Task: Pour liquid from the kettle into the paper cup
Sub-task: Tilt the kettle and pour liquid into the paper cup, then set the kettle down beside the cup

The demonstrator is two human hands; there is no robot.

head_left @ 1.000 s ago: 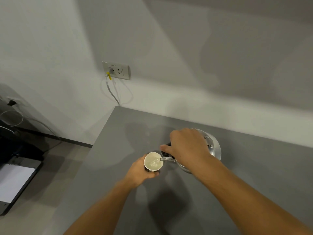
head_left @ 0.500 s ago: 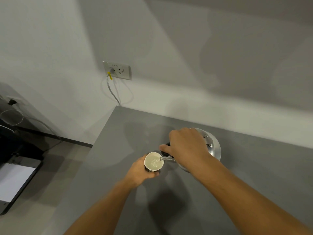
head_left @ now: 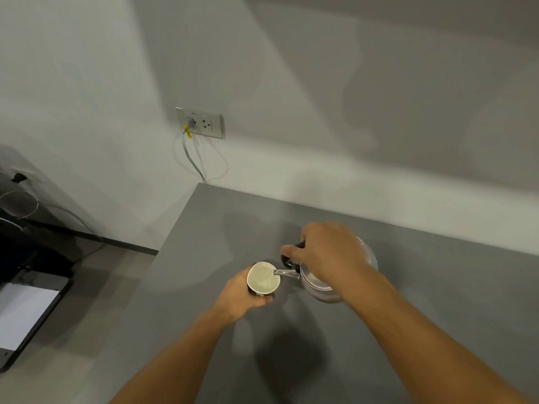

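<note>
- the left hand [head_left: 237,295] is wrapped around the paper cup [head_left: 263,279], holding it over the grey counter [head_left: 204,243].
- the right hand [head_left: 326,255] grips the black handle of the metal kettle [head_left: 316,287], tilted left.
- the spout tip sits over the cup's rim.

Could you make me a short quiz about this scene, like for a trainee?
1. True or false: the spout reaches over the cup.
2. Which hand holds the cup? A) left B) right C) neither
3. Fill in: the right hand grips the kettle by its black ____.

Key: 1 true; 2 A, the left hand; 3 handle.
</note>
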